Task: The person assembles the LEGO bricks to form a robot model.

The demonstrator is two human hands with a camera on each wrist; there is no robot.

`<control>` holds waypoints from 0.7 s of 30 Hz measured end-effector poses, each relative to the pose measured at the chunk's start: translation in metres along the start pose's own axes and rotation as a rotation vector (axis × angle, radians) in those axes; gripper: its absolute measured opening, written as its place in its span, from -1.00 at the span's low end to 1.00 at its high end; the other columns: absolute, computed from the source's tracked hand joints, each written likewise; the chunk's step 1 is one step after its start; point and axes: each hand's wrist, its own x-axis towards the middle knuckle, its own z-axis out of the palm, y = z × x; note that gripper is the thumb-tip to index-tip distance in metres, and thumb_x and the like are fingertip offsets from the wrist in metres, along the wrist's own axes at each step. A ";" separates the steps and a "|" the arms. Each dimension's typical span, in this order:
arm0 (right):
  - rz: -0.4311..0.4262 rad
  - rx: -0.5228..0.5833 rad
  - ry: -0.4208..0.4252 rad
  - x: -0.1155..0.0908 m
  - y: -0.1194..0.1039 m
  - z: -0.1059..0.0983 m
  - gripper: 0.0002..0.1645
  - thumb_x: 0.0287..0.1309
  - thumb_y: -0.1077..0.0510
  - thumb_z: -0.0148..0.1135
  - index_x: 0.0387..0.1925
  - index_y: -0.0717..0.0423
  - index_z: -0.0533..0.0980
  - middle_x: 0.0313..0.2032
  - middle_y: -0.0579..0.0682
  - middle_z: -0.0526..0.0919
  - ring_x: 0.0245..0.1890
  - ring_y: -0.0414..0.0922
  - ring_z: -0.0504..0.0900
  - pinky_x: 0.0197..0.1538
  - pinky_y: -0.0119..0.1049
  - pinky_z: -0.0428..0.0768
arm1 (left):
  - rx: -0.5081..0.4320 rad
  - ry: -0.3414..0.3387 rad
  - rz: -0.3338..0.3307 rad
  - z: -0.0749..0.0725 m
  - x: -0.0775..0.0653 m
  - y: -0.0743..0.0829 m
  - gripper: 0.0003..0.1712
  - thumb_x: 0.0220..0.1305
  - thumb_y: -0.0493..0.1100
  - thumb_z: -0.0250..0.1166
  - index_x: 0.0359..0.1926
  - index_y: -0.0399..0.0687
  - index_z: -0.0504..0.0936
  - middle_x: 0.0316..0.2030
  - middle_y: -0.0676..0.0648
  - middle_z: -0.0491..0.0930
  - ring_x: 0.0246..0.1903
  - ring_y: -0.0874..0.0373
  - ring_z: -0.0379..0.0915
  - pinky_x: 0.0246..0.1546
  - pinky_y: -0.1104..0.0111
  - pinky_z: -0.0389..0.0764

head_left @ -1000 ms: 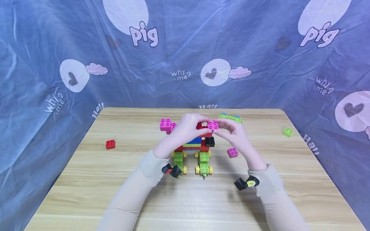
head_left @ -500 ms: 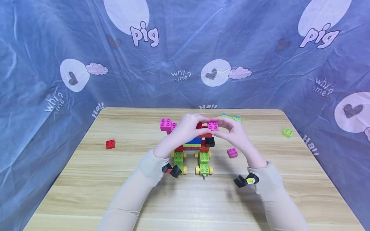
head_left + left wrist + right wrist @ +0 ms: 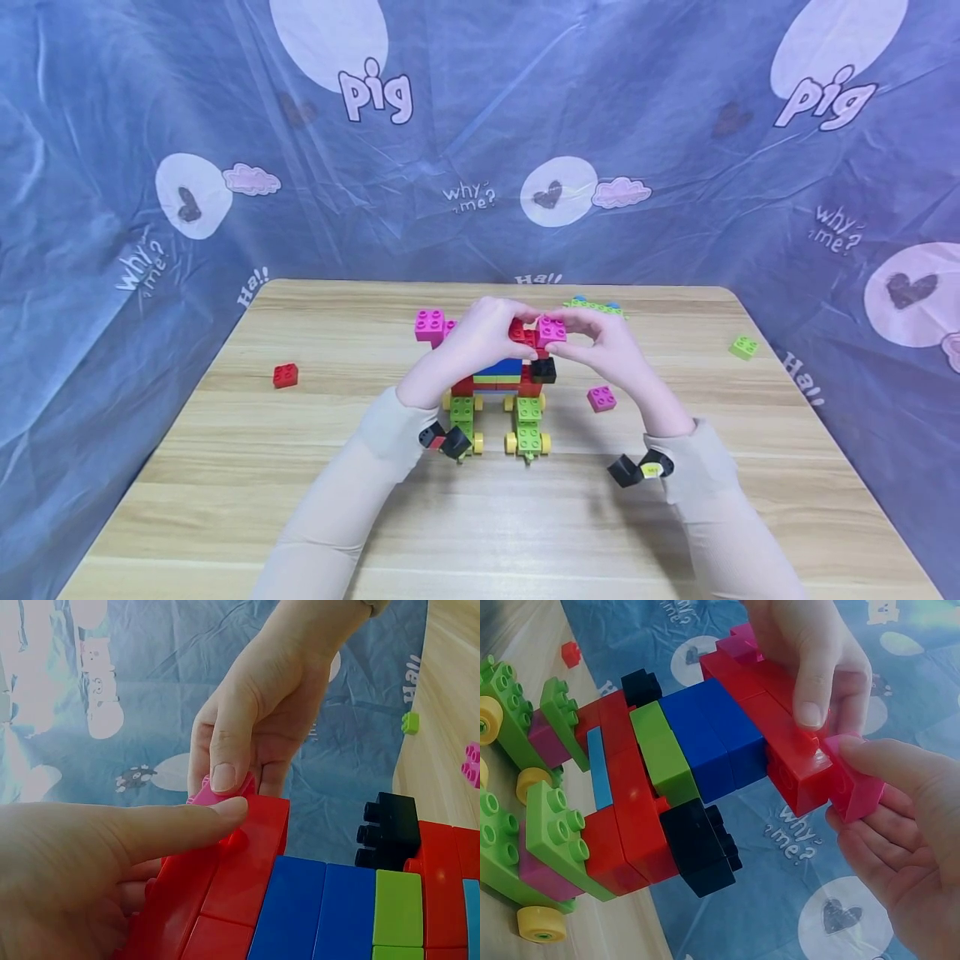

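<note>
A toy brick model stands upright on the table, with red bricks (image 3: 754, 705) on top, blue bricks (image 3: 709, 724) below them and green wheeled bases (image 3: 529, 435) at the bottom. My left hand (image 3: 483, 335) grips the top red layer, its thumb (image 3: 180, 829) lying along one face. A pink brick (image 3: 861, 787) is pinched between thumb and fingers of my right hand (image 3: 606, 340). It sits tilted against the end of the red layer; whether its studs are joined I cannot tell. Black bricks (image 3: 699, 847) jut from the model's lower sides. Another pink brick (image 3: 430, 326) sticks out at its left end.
On the wooden table (image 3: 225, 467) lie a red brick (image 3: 285, 376) to the left, a loose pink brick (image 3: 602, 399) right of the model and a green brick (image 3: 745, 347) far right. Behind my right hand is a green wheeled base (image 3: 596, 308). A blue printed cloth (image 3: 450, 125) surrounds the table.
The pink brick in my right hand has tilted slightly and shifted a little. My left thumb has moved down away from it, so more of the red bricks shows.
</note>
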 end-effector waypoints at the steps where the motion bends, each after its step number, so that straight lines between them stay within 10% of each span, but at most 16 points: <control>1: 0.000 0.002 -0.001 0.000 0.000 0.000 -0.53 0.06 0.23 0.40 0.05 0.23 0.56 -0.07 0.14 0.69 -0.03 0.01 0.63 0.14 -0.04 0.54 | -0.001 -0.002 -0.009 0.000 0.000 0.000 -0.34 0.01 -0.08 0.51 0.16 -0.13 0.57 0.09 -0.07 0.62 0.12 0.08 0.52 0.18 0.29 0.49; 21: -0.030 -0.043 -0.040 0.003 -0.003 -0.004 -0.53 0.04 0.25 0.41 0.04 0.24 0.57 -0.10 0.12 0.70 -0.05 -0.01 0.63 0.16 -0.06 0.52 | 0.020 0.032 -0.085 0.003 0.002 -0.003 -0.36 -0.08 -0.09 0.56 0.10 -0.06 0.63 0.03 -0.02 0.66 0.05 0.09 0.54 0.14 0.23 0.49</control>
